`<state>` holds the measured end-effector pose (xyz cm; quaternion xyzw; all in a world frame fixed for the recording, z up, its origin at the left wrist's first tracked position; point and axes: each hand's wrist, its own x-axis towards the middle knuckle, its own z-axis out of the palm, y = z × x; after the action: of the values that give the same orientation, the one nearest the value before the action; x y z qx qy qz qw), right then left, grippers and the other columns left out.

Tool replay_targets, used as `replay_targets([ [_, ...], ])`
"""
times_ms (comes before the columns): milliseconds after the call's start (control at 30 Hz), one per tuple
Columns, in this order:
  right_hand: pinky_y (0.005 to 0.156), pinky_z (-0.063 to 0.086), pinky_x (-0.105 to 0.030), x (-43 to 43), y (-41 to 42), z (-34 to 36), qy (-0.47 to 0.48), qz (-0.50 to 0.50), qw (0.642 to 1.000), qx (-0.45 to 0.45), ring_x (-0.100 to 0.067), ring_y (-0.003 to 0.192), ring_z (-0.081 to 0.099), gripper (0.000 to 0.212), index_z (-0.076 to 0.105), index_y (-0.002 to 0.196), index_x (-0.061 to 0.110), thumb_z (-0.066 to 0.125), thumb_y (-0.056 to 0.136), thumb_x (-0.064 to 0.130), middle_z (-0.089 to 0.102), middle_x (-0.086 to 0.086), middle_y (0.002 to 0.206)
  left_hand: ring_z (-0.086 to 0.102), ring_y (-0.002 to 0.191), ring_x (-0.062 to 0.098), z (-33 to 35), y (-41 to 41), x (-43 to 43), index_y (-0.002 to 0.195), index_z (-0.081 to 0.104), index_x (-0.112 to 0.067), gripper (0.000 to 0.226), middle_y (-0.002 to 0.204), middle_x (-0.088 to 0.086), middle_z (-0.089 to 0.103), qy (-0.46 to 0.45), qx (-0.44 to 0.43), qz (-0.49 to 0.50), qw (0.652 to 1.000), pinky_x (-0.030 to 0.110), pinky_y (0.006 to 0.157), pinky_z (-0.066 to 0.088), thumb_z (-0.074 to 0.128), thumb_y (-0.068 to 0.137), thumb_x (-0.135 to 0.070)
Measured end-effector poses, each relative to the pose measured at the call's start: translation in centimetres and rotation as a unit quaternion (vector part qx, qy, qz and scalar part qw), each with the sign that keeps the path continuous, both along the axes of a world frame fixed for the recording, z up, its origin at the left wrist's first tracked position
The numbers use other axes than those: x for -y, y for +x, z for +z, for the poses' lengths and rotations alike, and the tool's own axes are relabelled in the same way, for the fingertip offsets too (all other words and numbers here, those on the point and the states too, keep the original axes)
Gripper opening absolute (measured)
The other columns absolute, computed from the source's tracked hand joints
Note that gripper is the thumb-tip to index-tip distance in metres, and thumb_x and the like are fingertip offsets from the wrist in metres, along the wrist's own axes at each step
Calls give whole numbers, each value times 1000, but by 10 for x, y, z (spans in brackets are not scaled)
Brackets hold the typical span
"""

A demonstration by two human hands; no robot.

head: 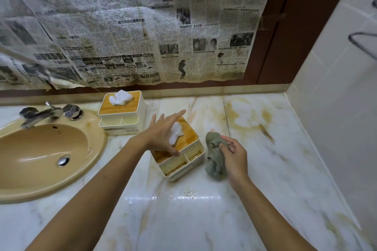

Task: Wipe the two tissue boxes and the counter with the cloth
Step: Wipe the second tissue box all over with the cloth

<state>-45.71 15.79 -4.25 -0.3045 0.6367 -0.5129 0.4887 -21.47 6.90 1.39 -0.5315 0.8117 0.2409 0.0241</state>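
Two cream tissue boxes with wooden lids stand on the marble counter (183,220). The far tissue box (130,116) sits by the wall, upright, with a white tissue sticking out. The near tissue box (189,155) is turned at an angle in the middle of the counter. My left hand (163,132) hovers over its lid with straight spread fingers, the thumb down by the front compartment. My right hand (234,157) grips a crumpled grey-green cloth (214,155) held against the box's right side.
A tan sink (40,153) with a chrome tap (40,114) lies to the left. Old newspaper (142,26) covers the wall behind. A tiled wall (336,108) bounds the counter on the right. Yellow-brown stains (255,120) mark the marble at the back right.
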Motion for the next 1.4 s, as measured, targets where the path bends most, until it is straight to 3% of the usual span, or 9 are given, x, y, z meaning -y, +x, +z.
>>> replay_targets([
  [233,66,54,-20,-21,-12,21,-5,-6,999,50,-10,83,73,28,69,111,23,57,95,4,78,1,94,24,144,45,-8,20,-33,144,-30,-51,155,157,18,29,-10,53,203,978,66,116,15,76,35,-83],
  [333,66,53,-21,-28,-11,25,4,3,999,52,-8,78,73,30,68,110,25,56,95,3,78,3,90,30,142,44,-18,28,-56,151,-22,-41,151,155,18,34,-2,38,272,962,68,115,10,81,47,-75],
  [700,78,54,-21,-30,1,61,-35,92,995,27,-10,95,71,33,69,116,26,56,95,5,76,4,103,26,148,29,-33,42,-35,150,-1,-53,139,159,6,31,16,-207,232,950,57,116,29,89,44,-53],
  [900,75,55,-22,-31,17,77,-46,142,989,19,-7,93,72,46,67,120,34,83,79,20,72,3,111,19,149,34,-39,41,-20,152,4,-50,127,160,5,28,3,-200,229,953,60,116,26,85,53,-46],
  [967,74,57,-25,-33,20,78,-47,163,986,0,-8,90,72,57,64,122,40,86,75,17,70,3,111,32,141,32,-35,36,-31,152,28,-34,104,151,2,41,-60,-169,235,955,55,112,32,83,64,-43],
  [1100,77,59,-34,-41,24,74,-27,216,976,-14,-17,88,72,61,60,122,43,82,76,8,72,-2,107,50,105,12,-32,20,-84,102,67,-32,19,105,-10,56,-209,-266,227,913,31,90,41,72,84,-37],
  [1200,77,58,-36,-45,31,67,-8,251,968,-6,-19,84,70,48,64,115,39,66,84,3,73,-9,106,58,88,7,-27,10,-112,94,71,-31,3,95,-11,64,-58,-366,199,907,20,75,41,70,91,-30],
  [1300,74,57,-32,-46,40,62,10,283,959,14,-21,84,69,44,67,112,34,53,86,1,73,-16,104,61,88,1,-21,6,-121,114,69,-32,23,105,-11,69,125,-404,167,890,16,73,46,62,95,-42],
  [1400,72,55,-28,-47,45,60,20,306,952,-9,-18,84,68,43,66,114,30,47,90,1,74,-14,98,61,86,6,-23,7,-124,111,69,-16,23,94,-8,68,155,-432,163,873,22,77,49,63,96,-33],
])
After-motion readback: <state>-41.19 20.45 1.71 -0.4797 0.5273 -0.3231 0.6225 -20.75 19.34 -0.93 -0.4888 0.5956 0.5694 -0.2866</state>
